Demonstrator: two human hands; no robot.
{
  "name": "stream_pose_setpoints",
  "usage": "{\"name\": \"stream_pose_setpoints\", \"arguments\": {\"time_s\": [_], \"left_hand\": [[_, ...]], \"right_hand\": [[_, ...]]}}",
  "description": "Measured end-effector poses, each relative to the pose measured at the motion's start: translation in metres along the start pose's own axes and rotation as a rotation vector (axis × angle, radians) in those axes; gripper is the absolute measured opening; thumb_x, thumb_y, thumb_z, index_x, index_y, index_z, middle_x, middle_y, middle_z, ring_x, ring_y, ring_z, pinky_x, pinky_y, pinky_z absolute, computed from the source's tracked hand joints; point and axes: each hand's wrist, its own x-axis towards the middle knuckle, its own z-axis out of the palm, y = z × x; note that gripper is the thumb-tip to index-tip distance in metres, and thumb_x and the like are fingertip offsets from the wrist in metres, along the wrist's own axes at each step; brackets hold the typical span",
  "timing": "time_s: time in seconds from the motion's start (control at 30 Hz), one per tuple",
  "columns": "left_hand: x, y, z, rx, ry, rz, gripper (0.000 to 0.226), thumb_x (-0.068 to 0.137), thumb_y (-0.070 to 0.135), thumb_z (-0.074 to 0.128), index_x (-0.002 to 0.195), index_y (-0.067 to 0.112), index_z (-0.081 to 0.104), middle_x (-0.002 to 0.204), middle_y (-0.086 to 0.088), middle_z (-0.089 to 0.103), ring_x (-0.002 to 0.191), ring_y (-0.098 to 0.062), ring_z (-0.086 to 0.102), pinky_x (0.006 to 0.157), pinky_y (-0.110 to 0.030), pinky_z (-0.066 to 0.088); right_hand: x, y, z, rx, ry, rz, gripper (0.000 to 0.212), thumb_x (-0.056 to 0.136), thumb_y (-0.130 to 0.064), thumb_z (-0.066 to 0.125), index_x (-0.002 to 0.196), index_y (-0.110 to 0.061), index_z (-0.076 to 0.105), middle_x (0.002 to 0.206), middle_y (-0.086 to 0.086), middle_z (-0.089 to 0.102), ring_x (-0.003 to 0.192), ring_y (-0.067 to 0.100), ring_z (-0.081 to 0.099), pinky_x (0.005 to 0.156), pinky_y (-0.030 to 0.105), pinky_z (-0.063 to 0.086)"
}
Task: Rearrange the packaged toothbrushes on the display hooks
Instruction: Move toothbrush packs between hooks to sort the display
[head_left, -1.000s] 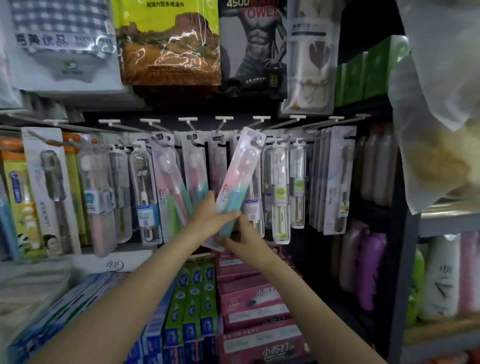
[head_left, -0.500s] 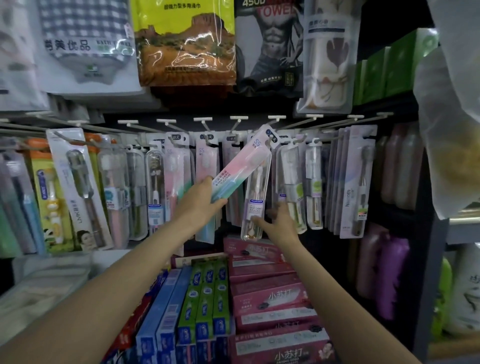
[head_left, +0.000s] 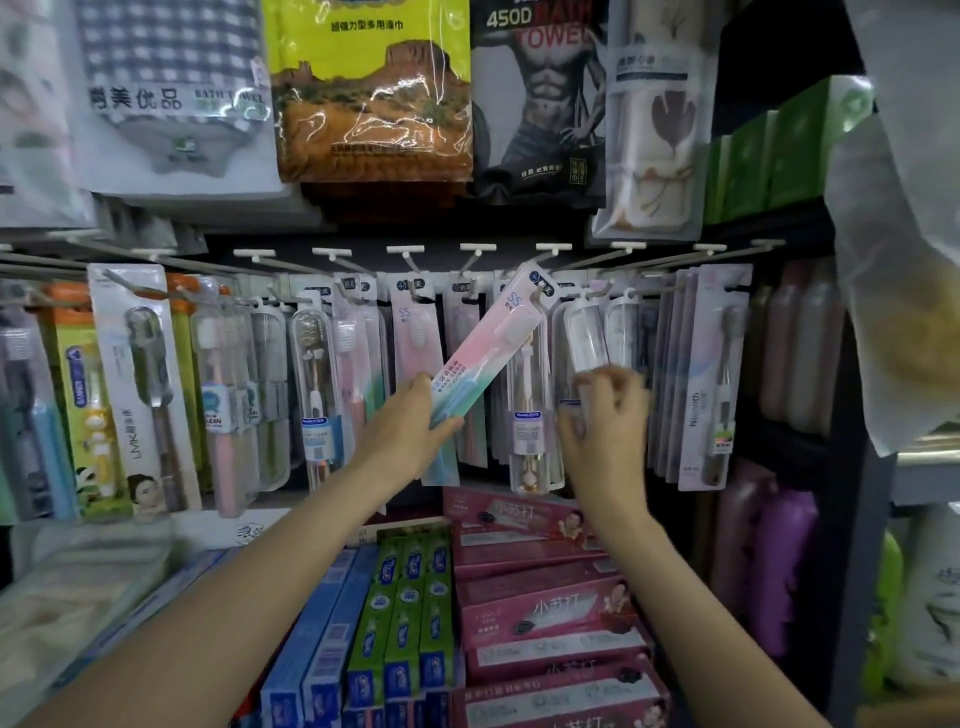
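Head view: my left hand (head_left: 410, 426) is clamped on the lower end of a pink and green toothbrush pack (head_left: 480, 356), thumb on its front. The pack slants up and to the right, its long axis pointing from my palm toward the hook (head_left: 540, 296) at its top end (whether the hang hole is on the wire or only near it, I cannot tell). My right hand (head_left: 605, 421) is blurred, fingers curled around the lower part of a clear toothbrush pack (head_left: 584, 338) hanging just right of the slanted one; I judge it closed on that pack. The left hand is the one placed to seat the slanted pack. Below the row sit toothpaste boxes (head_left: 545, 613) on the shelf; bagged towels (head_left: 371, 88) hang above.
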Motion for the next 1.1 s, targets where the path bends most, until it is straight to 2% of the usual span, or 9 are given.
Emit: {"name": "stream_pose_setpoints", "arguments": {"time_s": [0.07, 0.17, 0.27, 0.5, 0.6, 0.73, 0.87, 1.0, 1.1], "left_hand": [[-0.002, 0.002, 0.003, -0.03, -0.001, -0.007, 0.041, 0.09, 0.032, 0.057, 0.119, 0.006, 0.044, 0.11, -0.009, 0.054, 0.085, -0.018, 0.052, 0.066, -0.03, 0.044], [-0.003, 0.003, 0.006, -0.06, 0.003, -0.023, 0.043, 0.089, 0.033, 0.058, 0.119, 0.006, 0.045, 0.112, -0.009, 0.055, 0.086, -0.019, 0.054, 0.067, -0.031, 0.047], [-0.003, 0.003, 0.007, -0.079, -0.005, -0.019, 0.041, 0.088, 0.032, 0.059, 0.114, 0.004, 0.046, 0.112, -0.011, 0.056, 0.085, -0.02, 0.055, 0.069, -0.032, 0.048], [-0.006, 0.004, -0.005, -0.07, -0.003, -0.01, 0.04, 0.089, 0.03, 0.058, 0.117, 0.004, 0.045, 0.108, -0.008, 0.055, 0.081, -0.014, 0.049, 0.064, -0.025, 0.04], [-0.01, 0.004, -0.01, -0.067, -0.008, -0.015, 0.038, 0.09, 0.03, 0.057, 0.116, 0.005, 0.045, 0.106, -0.006, 0.053, 0.082, -0.015, 0.048, 0.066, -0.026, 0.04], [-0.011, 0.01, -0.004, -0.081, -0.025, -0.038, 0.041, 0.09, 0.031, 0.057, 0.12, 0.006, 0.044, 0.11, -0.009, 0.054, 0.087, -0.02, 0.053, 0.067, -0.029, 0.042], [-0.012, 0.017, 0.004, -0.109, -0.046, -0.074, 0.039, 0.09, 0.031, 0.057, 0.116, 0.005, 0.046, 0.108, -0.01, 0.056, 0.084, -0.02, 0.054, 0.066, -0.029, 0.042], [-0.012, 0.02, 0.009, -0.154, -0.058, -0.109, 0.038, 0.09, 0.031, 0.058, 0.115, 0.004, 0.046, 0.105, -0.011, 0.057, 0.083, -0.021, 0.054, 0.066, -0.029, 0.043], [-0.014, 0.021, 0.012, -0.143, -0.051, -0.104, 0.037, 0.09, 0.032, 0.057, 0.111, 0.004, 0.046, 0.097, -0.009, 0.055, 0.083, -0.023, 0.056, 0.066, -0.031, 0.045]], "right_hand": [[0.017, 0.014, -0.006, -0.006, 0.027, 0.129, 0.043, 0.084, -0.008, 0.065, 0.122, -0.002, 0.047, 0.13, 0.017, 0.038, 0.12, 0.028, 0.038, 0.099, 0.035, 0.039], [0.029, 0.032, -0.005, 0.089, -0.332, 0.4, 0.075, 0.083, -0.023, 0.069, 0.141, -0.004, 0.025, 0.146, 0.015, 0.028, 0.133, 0.03, 0.03, 0.108, 0.04, 0.032], [0.027, 0.032, 0.004, 0.227, -0.484, 0.444, 0.087, 0.082, -0.021, 0.07, 0.147, -0.007, 0.014, 0.15, 0.012, 0.028, 0.136, 0.027, 0.03, 0.11, 0.039, 0.031], [0.023, 0.024, 0.013, 0.353, -0.469, 0.585, 0.06, 0.087, -0.009, 0.063, 0.137, -0.005, 0.03, 0.122, 0.005, 0.054, 0.102, 0.021, 0.051, 0.087, 0.031, 0.042], [0.021, 0.026, 0.013, 0.403, -0.432, 0.617, 0.047, 0.085, -0.005, 0.064, 0.125, -0.004, 0.04, 0.116, 0.012, 0.056, 0.097, 0.023, 0.053, 0.087, 0.035, 0.044], [0.021, 0.026, 0.006, 0.483, -0.399, 0.633, 0.036, 0.084, 0.0, 0.063, 0.107, -0.011, 0.038, 0.103, 0.008, 0.053, 0.099, 0.026, 0.053, 0.093, 0.042, 0.045], [0.02, 0.026, -0.006, 0.548, -0.414, 0.611, 0.036, 0.085, 0.0, 0.063, 0.107, -0.012, 0.038, 0.094, 0.003, 0.054, 0.099, 0.027, 0.055, 0.093, 0.044, 0.046], [0.02, 0.021, -0.021, 0.617, -0.43, 0.522, 0.043, 0.086, -0.001, 0.062, 0.12, -0.012, 0.038, 0.107, 0.006, 0.057, 0.102, 0.024, 0.056, 0.092, 0.04, 0.047], [0.024, 0.01, -0.031, 0.443, -0.458, 0.265, 0.032, 0.087, -0.004, 0.062, 0.106, -0.012, 0.037, 0.098, 0.004, 0.057, 0.093, 0.023, 0.059, 0.083, 0.04, 0.05]]}}
